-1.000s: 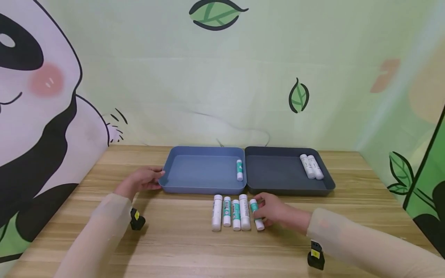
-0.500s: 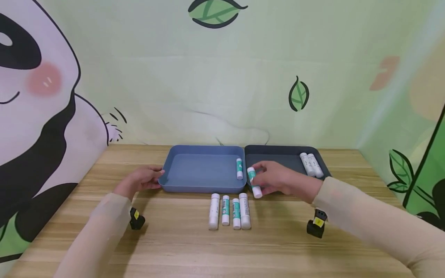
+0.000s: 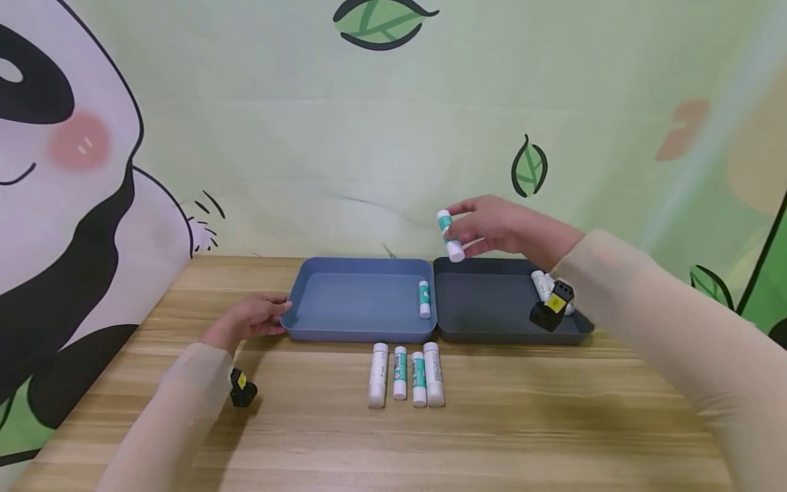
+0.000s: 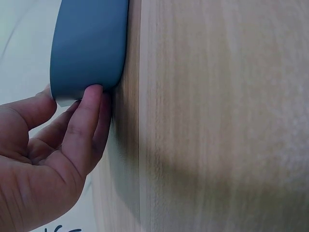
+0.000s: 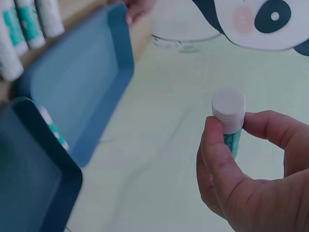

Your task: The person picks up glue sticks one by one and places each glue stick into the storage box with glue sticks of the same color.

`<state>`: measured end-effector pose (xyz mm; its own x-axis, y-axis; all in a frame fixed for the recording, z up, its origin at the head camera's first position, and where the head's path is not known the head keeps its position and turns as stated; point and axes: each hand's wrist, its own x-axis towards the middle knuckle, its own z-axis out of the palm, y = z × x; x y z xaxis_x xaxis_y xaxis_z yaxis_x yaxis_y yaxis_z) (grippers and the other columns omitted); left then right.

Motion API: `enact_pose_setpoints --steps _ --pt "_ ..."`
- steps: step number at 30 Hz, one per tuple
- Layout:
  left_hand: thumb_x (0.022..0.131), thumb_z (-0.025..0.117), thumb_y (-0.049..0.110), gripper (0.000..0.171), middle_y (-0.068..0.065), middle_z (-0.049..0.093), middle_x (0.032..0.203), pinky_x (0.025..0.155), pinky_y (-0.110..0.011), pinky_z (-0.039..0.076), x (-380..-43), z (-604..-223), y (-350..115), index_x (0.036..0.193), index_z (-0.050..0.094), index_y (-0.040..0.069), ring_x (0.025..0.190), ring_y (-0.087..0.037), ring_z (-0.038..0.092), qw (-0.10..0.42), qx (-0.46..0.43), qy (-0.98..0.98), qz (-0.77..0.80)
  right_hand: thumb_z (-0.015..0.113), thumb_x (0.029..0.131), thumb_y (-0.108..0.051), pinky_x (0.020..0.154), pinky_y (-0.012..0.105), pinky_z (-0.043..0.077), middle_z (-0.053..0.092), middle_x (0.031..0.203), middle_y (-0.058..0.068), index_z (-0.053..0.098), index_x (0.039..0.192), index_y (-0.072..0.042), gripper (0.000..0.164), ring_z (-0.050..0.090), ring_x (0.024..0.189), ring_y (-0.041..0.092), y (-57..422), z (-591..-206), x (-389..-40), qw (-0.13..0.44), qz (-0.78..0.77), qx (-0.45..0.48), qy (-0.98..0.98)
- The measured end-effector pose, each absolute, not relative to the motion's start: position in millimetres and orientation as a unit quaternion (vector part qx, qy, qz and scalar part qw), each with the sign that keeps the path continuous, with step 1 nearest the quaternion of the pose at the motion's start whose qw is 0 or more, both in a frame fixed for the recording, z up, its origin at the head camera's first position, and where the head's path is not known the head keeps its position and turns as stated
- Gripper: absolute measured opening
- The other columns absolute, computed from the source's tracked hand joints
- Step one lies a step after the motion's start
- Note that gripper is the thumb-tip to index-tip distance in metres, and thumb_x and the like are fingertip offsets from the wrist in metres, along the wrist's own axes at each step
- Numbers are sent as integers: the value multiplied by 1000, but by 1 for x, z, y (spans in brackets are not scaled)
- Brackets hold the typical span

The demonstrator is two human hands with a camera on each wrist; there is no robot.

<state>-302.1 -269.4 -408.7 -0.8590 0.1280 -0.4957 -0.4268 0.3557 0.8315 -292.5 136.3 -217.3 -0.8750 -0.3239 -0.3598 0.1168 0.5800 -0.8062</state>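
In the head view my right hand (image 3: 496, 225) pinches a small glue stick (image 3: 456, 253) with a teal label, raised above the back edge of the dark tray. The right wrist view shows its white end (image 5: 228, 107) between thumb and fingers. My left hand (image 3: 257, 314) grips the left end of the blue tray (image 3: 350, 304), thumb at the rim and fingers against the outer wall (image 4: 89, 53). One teal-labelled glue stick (image 3: 424, 301) lies inside that tray, by its right wall. Two larger white glue sticks (image 3: 540, 283) lie in the dark tray (image 3: 482, 301), partly behind the wrist camera.
Before the trays, a row on the wooden table (image 3: 344, 444) holds a large white glue stick (image 3: 378, 376), two small teal ones (image 3: 400, 374) and another large white one (image 3: 433, 376). The trays stand side by side against a printed backdrop (image 3: 277, 137).
My right hand has lifted the small glue stick from the right end of the row, up and away over the dark tray. The left hand stays at the blue tray.
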Motion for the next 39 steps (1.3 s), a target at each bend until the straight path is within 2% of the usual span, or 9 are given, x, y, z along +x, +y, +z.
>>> enact_pose_setpoints --steps 8,11,14,21,23,27,32,37,39 --pt "109 48 16 61 -3 60 106 81 -22 62 -301 -406 -269 159 22 -6 86 -6 60 247 -95 787 558 57 103 -13 90 28 62 47 144 20 33 158 -3 61 59 107 22 120 -212 -325 231 -459 -63 855" --pt "109 49 17 61 -5 61 111 83 -23 62 -299 -407 -269 159 23 -6 87 -6 60 246 -93 788 557 57 102 -11 86 26 63 47 144 20 33 158 -3 61 60 107 22 112 -218 -334 232 -471 -59 849" --pt "109 50 17 61 -4 61 110 83 -23 63 -298 -408 -268 159 24 -6 87 -6 60 248 -95 785 559 58 101 -9 80 24 63 47 143 19 32 158 -4 62 60 102 21 104 -227 -342 236 -483 -54 842" --pt "109 49 18 61 -3 59 106 82 -22 62 -299 -407 -269 159 24 -5 87 -7 59 246 -104 787 556 58 100 -4 95 35 62 50 138 19 33 156 -4 61 62 98 22 87 -265 -356 252 -495 -36 831" --pt "109 50 18 61 -4 59 107 81 -23 62 -299 -407 -269 159 25 -5 87 -8 60 243 -105 787 557 59 100 -4 94 36 62 50 139 19 33 155 -3 61 62 98 23 84 -278 -359 257 -497 -28 828" --pt "109 49 16 60 -6 62 111 82 -23 62 -299 -411 -269 159 24 -6 88 -7 61 245 -99 783 563 59 99 -3 84 30 63 49 143 20 32 156 -2 63 61 98 22 80 -303 -360 268 -499 -12 824" --pt "109 49 15 60 -9 61 117 82 -23 62 -300 -414 -269 159 24 -6 89 -7 61 245 -100 780 567 59 96 0 70 25 61 50 142 22 34 156 1 65 59 87 17 81 -332 -361 285 -479 -4 830" --pt "109 49 16 60 -10 60 117 83 -24 63 -301 -412 -269 159 25 -4 89 -8 60 241 -109 781 566 61 95 2 86 34 64 53 141 21 38 154 2 63 60 90 19 80 -355 -368 283 -444 6 850" --pt "109 49 16 60 -9 60 116 83 -24 63 -302 -411 -271 159 25 -4 89 -8 60 241 -110 782 564 64 93 2 87 37 64 56 134 21 41 152 2 64 59 90 20 79 -367 -376 282 -440 8 853"
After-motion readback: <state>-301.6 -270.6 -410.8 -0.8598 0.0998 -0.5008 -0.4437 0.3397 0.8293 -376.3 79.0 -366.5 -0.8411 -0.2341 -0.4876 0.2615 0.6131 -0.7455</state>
